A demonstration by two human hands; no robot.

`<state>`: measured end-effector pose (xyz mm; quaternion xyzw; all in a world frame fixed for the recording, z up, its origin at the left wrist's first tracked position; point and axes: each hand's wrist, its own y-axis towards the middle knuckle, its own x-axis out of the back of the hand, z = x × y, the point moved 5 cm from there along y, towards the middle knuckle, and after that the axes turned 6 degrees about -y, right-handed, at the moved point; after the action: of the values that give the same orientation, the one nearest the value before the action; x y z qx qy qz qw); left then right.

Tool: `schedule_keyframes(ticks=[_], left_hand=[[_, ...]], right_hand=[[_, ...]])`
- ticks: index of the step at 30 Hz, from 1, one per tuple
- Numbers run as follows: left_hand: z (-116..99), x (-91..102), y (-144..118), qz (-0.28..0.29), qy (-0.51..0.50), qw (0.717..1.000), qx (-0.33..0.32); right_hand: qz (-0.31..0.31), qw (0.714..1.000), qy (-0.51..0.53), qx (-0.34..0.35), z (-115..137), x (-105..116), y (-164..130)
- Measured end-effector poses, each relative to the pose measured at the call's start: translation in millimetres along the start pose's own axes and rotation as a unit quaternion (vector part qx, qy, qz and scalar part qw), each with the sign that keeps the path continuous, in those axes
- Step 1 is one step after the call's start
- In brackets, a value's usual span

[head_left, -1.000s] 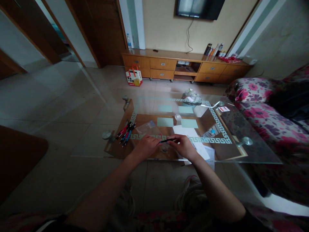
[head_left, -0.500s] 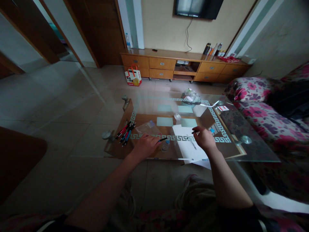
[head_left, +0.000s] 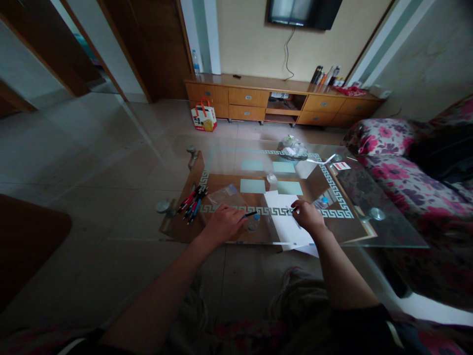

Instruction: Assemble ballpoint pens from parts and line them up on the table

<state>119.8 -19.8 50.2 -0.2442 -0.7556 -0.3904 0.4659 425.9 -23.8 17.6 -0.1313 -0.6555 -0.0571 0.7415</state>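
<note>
The person is sitting at a glass coffee table point(head_left: 384, 231) and resting both hands on its near part. The left hand point(head_left: 222, 223) is lying curled on the glass, its fingers closed round a dark pen point(head_left: 250, 214) whose tip is pointing right, toward a small round cap-like thing point(head_left: 253, 226) lying just beside it. The right hand point(head_left: 307, 216) is sitting on a white sheet of paper point(head_left: 286, 222) that is lying flat on the near middle of the table and overhanging its near edge; the fingers are bunched together round something small and dark, too small to name, so whether it is a pen part is unclear. The two hands are apart, with bare glass and the sheet's left edge between them.

To the left of the left hand, a bundle of red, blue and black pens point(head_left: 192, 202) is lying in a loose fan near the table's left end. Just beyond the left hand a clear plastic bag point(head_left: 226, 197) is resting on the glass. A small white bottle point(head_left: 272, 180) is standing farther off, past the sheet. A flowered sofa point(head_left: 402, 167) is running along the right side, and a wooden cabinet point(head_left: 281, 101) is standing against the far wall
</note>
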Motion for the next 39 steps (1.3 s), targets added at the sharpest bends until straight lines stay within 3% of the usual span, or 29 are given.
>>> schedule_keyframes(ticks=[10, 14, 17, 19, 21, 25, 32, 39], left_hand=[[2, -2.2, -1, 0.019, 0.013, 1.000, 0.020], [1, -2.2, -1, 0.022, 0.015, 1.000, 0.013], [-2, -1.5, 1, 0.029, 0.020, 0.999, 0.003], [-4, -1.1, 2, 0.034, 0.019, 0.999, -0.006], [-6, -0.4, 2, 0.033, 0.014, 0.999, -0.015], [-8, 1.6, 2, 0.021, 0.007, 0.999, -0.029], [-7, 3.5, 3, 0.016, 0.008, 1.000, -0.025], [-6, -1.4, 1, 0.022, 0.008, 0.999, -0.038]], right_hand=[[0.016, 1.000, -0.018, 0.002, -1, -2, -4], [-0.063, 0.998, 0.019, 0.003, 14, 21, -15], [-0.129, 0.979, 0.144, 0.065, 45, 39, -27], [-0.084, 0.962, 0.238, 0.106, 70, 38, -35], [0.016, 0.937, 0.303, 0.172, 97, 29, -44], [0.100, 0.905, 0.336, 0.240, 126, 15, -58], [0.127, 0.892, 0.354, 0.250, 124, 8, -56], [0.092, 0.890, 0.339, 0.292, 127, 19, -59]])
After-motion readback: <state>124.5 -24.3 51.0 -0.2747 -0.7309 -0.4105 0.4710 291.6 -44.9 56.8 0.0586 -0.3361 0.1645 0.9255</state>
